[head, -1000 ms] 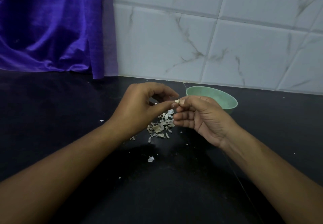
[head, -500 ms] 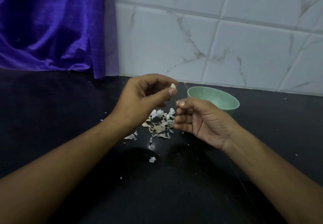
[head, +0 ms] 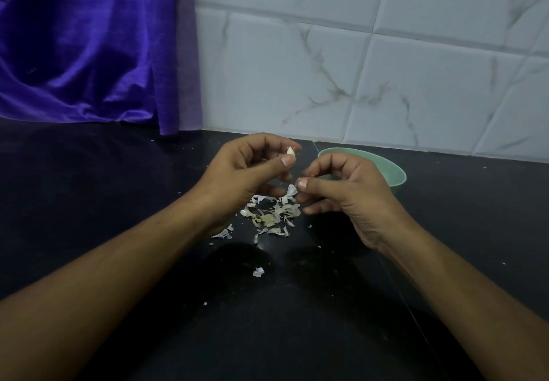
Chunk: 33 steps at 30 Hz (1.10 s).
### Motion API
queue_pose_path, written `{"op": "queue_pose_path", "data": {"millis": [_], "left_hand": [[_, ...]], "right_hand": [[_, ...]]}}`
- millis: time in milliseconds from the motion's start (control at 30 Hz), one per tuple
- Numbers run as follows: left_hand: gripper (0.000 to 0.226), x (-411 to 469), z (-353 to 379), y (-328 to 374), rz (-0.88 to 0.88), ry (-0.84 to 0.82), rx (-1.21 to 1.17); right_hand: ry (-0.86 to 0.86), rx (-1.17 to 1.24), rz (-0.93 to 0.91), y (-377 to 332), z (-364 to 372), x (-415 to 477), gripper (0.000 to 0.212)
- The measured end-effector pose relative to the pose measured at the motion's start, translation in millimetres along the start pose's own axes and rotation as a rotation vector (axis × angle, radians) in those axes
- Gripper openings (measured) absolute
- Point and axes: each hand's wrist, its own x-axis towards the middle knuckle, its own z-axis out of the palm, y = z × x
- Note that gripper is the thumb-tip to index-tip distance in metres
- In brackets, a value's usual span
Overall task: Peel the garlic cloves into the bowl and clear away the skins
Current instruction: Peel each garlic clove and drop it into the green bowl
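Left hand [head: 246,172]: fingers [head: 276,165] pinch one garlic clove [head: 290,152] between thumb and forefinger, held above the bench [head: 89,202] and just left of the bowl [head: 396,177]. The clove shows pale; whether any skin remains on it cannot be told.

Right hand [head: 353,193]: fingers curled, thumb tip against forefinger. Whether a sliver of skin is caught between them cannot be told. This hand stands in front of the bowl and hides part of its near rim.

Risks, as judged:
- The clove is small and held only at the fingertips. A slip would drop it into the heap of skins [head: 271,214] directly below, not into the bowl.
- The skins are light and loose. A sweep of either forearm would spread them further across the dark bench and lengthen the clearing.
- Skin flicked off near the rim could land in the bowl.

Count: hands, two; cloves in view, one; bowls, one, contents not visible; skin heaps, one, with a small cluster [head: 222,233] beside it, one stray piece [head: 258,272] nearer the person, and a few specks.
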Motion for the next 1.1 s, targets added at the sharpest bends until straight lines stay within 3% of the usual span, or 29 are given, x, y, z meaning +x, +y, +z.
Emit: {"op": "queue_pose_path", "data": {"millis": [133, 300, 700, 1100], "left_hand": [[0.021, -1, 1, 0, -0.005, -0.056, 0.018], [0.030, -1, 1, 0, -0.016, -0.091, 0.014], [0.022, 0, -3, -3, -0.035, -0.109, 0.074], [0.022, 1, -9, -6, 0.129, -0.124, 0.419]], "right_hand": [[0.008, 0.086, -0.045, -2, -1, 0, 0.008], [-0.034, 0.125, -0.055, -2, -3, 0, 0.022], [-0.023, 0.026, -0.069, -1, -4, 1, 0.003], [0.002, -0.042, -0.021, 4, -3, 3, 0.010]]}}
